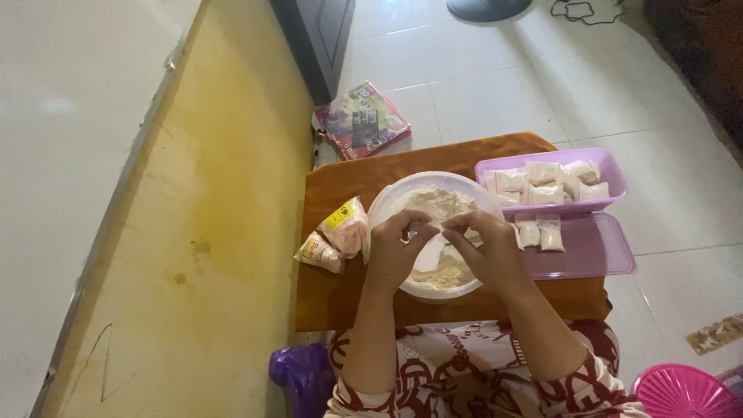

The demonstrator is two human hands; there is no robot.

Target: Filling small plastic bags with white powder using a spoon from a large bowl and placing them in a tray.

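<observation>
Small clear plastic pouch [428, 249], held between both hands, hangs over the middle of a white bowl [387, 203] that is full of pale beige powder [437, 203]. The left hand [396, 251] pinches the pouch at its upper left edge with the fingertips, and the right hand [489, 249] pinches it at the upper right edge, so both hands are closed on the pouch and their fingertips nearly meet above it. How much powder is inside the pouch I cannot tell, because the hands cover most of it. The bowl stands on a low table covered with an orange-brown cloth [340, 298]. Just left of the bowl, on the same cloth, lie two packets [340, 232] with yellow and pink printing, touching each other. Right of the bowl there is a purple plastic box [611, 174] holding several small filled pouches [542, 186], and in front of it lies the flat purple lid [596, 251] with two more filled pouches [540, 232] on its left part, near the right hand. On the white tiled floor [495, 85] beyond the table lies a colourful flat package [362, 120]. A pink round basket [685, 391] is at the lower right corner, and a purple bag [302, 375] is near the person's left elbow. The person wears a sleeve [464, 379] with red and white pattern.
</observation>
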